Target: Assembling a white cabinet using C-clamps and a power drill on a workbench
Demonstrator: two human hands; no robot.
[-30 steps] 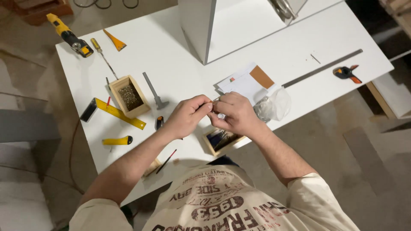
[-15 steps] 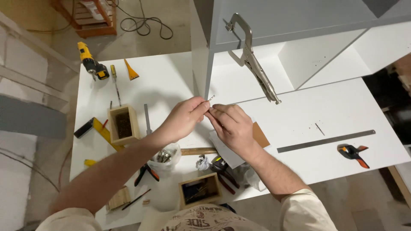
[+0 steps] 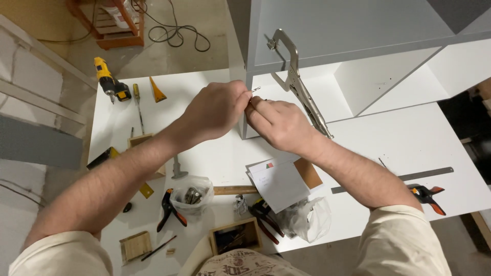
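Observation:
My left hand (image 3: 215, 110) and my right hand (image 3: 279, 122) meet at the front edge of a white cabinet panel (image 3: 245, 105). A small metal screw (image 3: 255, 89) sticks out between the fingertips of my left hand, pinched there. My right hand's fingers curl close under it, touching the left hand; what they hold is hidden. A metal locking clamp (image 3: 299, 84) grips the cabinet's top panel just right of my hands.
On the white table (image 3: 388, 143): a yellow drill (image 3: 109, 81), a screwdriver (image 3: 137, 105), a plastic bag of hardware (image 3: 192, 194), small wooden boxes (image 3: 236, 236), pliers (image 3: 266, 217), papers (image 3: 281, 181), a steel ruler (image 3: 394, 180), an orange-black spring clamp (image 3: 428, 197).
My hands rose from above the table's front edge to the cabinet's edge, and the view tilted up toward the cabinet and clamp. The screw now shows at my left fingertips.

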